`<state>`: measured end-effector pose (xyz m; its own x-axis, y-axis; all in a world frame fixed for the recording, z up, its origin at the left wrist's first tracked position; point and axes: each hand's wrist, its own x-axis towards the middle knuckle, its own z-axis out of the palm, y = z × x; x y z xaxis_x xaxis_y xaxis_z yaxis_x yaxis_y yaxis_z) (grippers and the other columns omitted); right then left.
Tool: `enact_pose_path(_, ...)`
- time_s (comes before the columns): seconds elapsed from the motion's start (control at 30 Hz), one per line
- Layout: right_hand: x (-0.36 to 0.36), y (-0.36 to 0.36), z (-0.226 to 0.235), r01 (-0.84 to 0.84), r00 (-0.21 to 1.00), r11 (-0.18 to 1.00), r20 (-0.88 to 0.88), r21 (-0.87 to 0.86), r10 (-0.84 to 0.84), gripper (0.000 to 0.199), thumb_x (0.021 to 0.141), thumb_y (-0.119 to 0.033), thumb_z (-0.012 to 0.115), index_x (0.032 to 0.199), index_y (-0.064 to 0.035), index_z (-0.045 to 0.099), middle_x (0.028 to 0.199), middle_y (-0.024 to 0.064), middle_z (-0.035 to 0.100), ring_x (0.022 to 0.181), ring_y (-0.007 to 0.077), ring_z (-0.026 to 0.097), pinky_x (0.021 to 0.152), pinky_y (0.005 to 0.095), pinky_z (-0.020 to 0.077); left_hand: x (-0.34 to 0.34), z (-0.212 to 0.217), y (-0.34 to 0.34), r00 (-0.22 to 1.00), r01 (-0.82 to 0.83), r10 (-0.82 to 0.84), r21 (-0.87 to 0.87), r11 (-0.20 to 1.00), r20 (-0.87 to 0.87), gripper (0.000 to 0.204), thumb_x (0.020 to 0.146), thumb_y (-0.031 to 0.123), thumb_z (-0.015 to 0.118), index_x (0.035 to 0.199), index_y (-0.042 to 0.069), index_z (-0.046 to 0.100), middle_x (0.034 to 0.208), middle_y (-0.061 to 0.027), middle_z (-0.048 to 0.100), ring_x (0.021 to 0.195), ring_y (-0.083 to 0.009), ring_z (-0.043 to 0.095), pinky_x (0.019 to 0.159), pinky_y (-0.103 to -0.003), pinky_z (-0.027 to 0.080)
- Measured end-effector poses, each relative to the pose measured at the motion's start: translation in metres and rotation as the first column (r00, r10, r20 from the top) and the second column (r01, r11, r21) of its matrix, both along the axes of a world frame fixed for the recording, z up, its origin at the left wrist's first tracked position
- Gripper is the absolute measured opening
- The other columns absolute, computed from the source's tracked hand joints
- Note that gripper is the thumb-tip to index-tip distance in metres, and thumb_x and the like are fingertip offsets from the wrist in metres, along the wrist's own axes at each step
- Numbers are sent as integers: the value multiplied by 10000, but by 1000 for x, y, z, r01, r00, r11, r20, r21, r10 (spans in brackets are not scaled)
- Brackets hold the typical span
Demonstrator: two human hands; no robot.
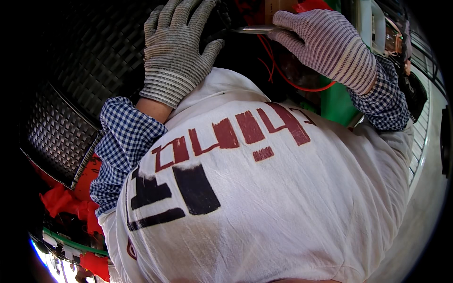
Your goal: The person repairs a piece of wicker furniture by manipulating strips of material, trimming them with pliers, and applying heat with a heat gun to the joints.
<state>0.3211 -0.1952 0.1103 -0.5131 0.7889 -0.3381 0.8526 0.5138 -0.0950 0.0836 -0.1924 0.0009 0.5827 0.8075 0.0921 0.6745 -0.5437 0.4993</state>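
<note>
Grey-and-white striped knit gloves cover the left hand (174, 47) and right hand (325, 42); blue-checked sleeves (123, 141) emerge under a white apron (264, 203) bearing red and black markings.

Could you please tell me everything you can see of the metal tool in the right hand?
The metal tool is slim, shiny and silver-grey, lying almost level near the picture's top. The gloved right hand grips one end; the other points toward the left hand. Its tip sits against dark shadow, so its exact kind is unclear.
</note>
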Motion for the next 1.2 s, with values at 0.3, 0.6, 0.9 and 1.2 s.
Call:
enact_pose_path(0.3, -1, 3, 3, -7, 1000, 999, 23, -35, 8, 276, 1012, -331, 565, 963, -70, 640, 592, 122, 585, 540, 309, 622, 523, 436, 504, -4, 12, -1, 1000, -5, 6, -21, 1000, 14, 756, 821, 340, 742, 1469, 46, 488, 1436, -181, 493, 1419, -372, 381, 1206, -524, 235)
enact_pose_path(0.6, -4, 4, 4, 13, 997, 997, 72, -81, -7, 281, 1012, -334, 566, 961, -69, 645, 593, 123, 586, 541, 307, 622, 524, 435, 504, -1, 9, -2, 999, -31, 31, -30, 999, 11, 760, 817, 338, 747, 1472, 54, 487, 1437, -176, 492, 1420, -368, 383, 1208, -521, 235)
enact_pose_path(0.9, -11, 8, 6, 45, 986, 985, 163, -165, -18, 286, 1013, -336, 566, 960, -68, 649, 594, 124, 587, 542, 306, 622, 525, 433, 505, 2, 11, -3, 998, -43, 45, -53, 998, 34, 756, 811, 333, 754, 1468, 61, 495, 1434, -176, 492, 1420, -363, 383, 1206, -516, 237)
enact_pose_path(1.2, -24, 31, 18, 91, 963, 922, 269, -375, 15, 291, 1014, -339, 567, 959, -66, 653, 596, 125, 588, 543, 305, 623, 527, 431, 505, -2, 4, -3, 999, -29, 30, -35, 999, 39, 774, 788, 322, 770, 1465, 65, 497, 1425, -176, 490, 1417, -373, 379, 1199, -527, 242)
